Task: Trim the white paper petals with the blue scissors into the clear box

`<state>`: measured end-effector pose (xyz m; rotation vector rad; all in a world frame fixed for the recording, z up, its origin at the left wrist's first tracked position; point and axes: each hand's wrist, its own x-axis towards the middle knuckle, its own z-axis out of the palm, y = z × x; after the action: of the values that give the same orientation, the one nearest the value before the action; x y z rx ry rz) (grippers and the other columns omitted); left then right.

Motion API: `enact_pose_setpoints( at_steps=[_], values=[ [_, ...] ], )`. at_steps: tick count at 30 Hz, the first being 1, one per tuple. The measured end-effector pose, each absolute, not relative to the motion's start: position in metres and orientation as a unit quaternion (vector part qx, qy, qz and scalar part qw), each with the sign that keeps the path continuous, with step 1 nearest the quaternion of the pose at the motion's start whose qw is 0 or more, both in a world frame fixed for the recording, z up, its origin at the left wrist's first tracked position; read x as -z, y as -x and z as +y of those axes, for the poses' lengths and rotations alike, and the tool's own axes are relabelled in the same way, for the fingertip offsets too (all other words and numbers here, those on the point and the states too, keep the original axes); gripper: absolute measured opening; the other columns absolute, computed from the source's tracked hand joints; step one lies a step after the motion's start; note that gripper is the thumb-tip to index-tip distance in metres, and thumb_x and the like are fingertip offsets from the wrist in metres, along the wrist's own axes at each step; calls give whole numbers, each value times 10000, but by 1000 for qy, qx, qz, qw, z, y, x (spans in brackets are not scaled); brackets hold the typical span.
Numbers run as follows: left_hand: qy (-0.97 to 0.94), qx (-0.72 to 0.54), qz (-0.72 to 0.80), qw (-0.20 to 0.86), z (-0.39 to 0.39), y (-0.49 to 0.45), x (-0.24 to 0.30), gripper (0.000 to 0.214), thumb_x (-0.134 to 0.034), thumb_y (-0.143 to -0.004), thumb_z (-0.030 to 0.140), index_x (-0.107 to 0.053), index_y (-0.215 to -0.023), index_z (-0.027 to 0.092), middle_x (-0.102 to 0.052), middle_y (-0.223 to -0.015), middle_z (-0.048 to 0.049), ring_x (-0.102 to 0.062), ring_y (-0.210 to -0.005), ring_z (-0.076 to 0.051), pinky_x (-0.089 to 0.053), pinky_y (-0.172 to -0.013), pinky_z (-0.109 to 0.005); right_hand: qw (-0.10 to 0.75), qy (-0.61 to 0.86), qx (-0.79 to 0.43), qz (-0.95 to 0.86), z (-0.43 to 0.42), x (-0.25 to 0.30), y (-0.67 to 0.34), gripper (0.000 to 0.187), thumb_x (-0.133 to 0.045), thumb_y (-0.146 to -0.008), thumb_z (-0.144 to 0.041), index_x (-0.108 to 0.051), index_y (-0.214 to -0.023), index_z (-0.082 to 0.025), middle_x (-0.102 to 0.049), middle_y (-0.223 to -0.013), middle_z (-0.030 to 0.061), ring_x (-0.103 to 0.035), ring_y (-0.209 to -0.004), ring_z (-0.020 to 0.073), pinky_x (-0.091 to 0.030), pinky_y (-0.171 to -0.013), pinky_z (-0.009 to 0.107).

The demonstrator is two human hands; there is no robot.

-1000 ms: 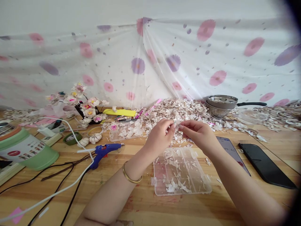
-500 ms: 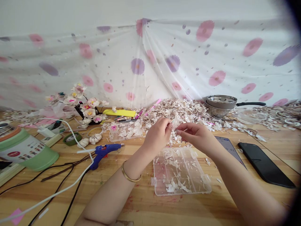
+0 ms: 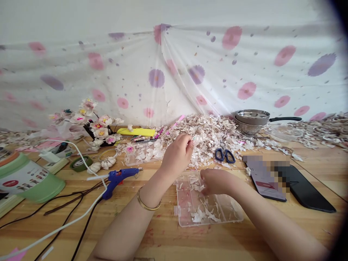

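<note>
My left hand [image 3: 178, 154] is closed in a pinch, holding a pale papery piece [image 3: 199, 138] above the near side of the peel pile. This piece blends into the pile, so its outline is unclear. Lower and to the right, my right hand [image 3: 219, 181] reaches over a clear compartment box [image 3: 187, 221], palm down, thumb and finger apart near white peel scraps [image 3: 196, 186]; its other fingertips are hidden. More thin scraps [image 3: 203, 214] lie in the front compartments. Dark blue-handled scissors [image 3: 225, 155] rest behind my right hand, beside the large pile of dry peels [image 3: 212, 127].
On the left are a blue glue gun [image 3: 116, 179], trailing cables, garlic bulbs [image 3: 108, 162], green tape [image 3: 81, 163] and a green container [image 3: 40, 177]. Handmade flowers [image 3: 102, 130] stand behind. A second peel-filled box [image 3: 130, 161], metal bowls [image 3: 251, 121] and two phones [image 3: 312, 188] surround the work area.
My right hand has left the piece in my left hand and dropped to the clear box. The scissors it covered now show. My left hand stays raised, still pinching.
</note>
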<state>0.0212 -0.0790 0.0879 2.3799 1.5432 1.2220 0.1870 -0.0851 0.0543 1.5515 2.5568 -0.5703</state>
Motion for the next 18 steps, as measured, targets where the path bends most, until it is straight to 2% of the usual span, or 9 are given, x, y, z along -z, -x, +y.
enact_pose_setpoints(
  at_steps=[3, 7, 9, 12, 14, 18],
  values=[
    [-771, -399, 495, 28, -79, -21, -88, 137, -430, -979, 242, -495, -867, 198, -603, -901, -60, -569, -794, -192, -428, -701, -300, 46, -517, 181, 835, -80, -49, -186, 370, -848, -600, -279, -719, -933, -183, -746, -930, 120, -705, -817, 289, -490, -632, 300],
    [-770, -392, 502, 29, -79, -21, -89, 124, -442, -971, 228, -504, -869, 193, -612, -913, -57, -558, -779, -185, -423, -696, -298, 37, -522, 168, 835, -73, -43, -184, 388, -723, -780, -318, -671, -1114, -129, -683, -1167, 198, -665, -1010, 330, -494, -773, 344],
    [-769, -394, 502, 29, -79, -20, -89, 119, -444, -969, 224, -513, -878, 190, -616, -912, -56, -554, -776, -184, -424, -698, -299, 31, -523, 164, 836, -68, -45, -187, 359, -675, -832, -324, -662, -1143, -144, -676, -1197, 174, -655, -1043, 307, -486, -817, 335],
    [-768, -404, 497, 25, -79, -19, -90, 128, -440, -970, 220, -521, -878, 186, -614, -899, -56, -550, -777, -181, -423, -705, -301, 22, -560, 144, 816, -54, -52, -201, 278, -556, -931, -349, -677, -1103, -168, -704, -1128, 133, -665, -1006, 253, -492, -832, 322],
    [-767, -407, 496, 22, -78, -18, -91, 130, -442, -968, 218, -525, -873, 187, -611, -892, -57, -546, -775, -179, -419, -701, -301, 20, -622, 111, 775, -42, -54, -215, 308, -453, -993, -324, -680, -1040, -122, -701, -1073, 164, -663, -984, 259, -506, -826, 368],
    [-765, -405, 500, 27, -79, -18, -91, 136, -446, -967, 230, -525, -862, 192, -605, -876, -51, -533, -734, -168, -414, -665, -297, 34, -728, 62, 682, -20, -44, -241, 268, -552, -975, -360, -641, -1101, -141, -665, -1129, 99, -649, -994, 219, -528, -872, 419]
  ],
)
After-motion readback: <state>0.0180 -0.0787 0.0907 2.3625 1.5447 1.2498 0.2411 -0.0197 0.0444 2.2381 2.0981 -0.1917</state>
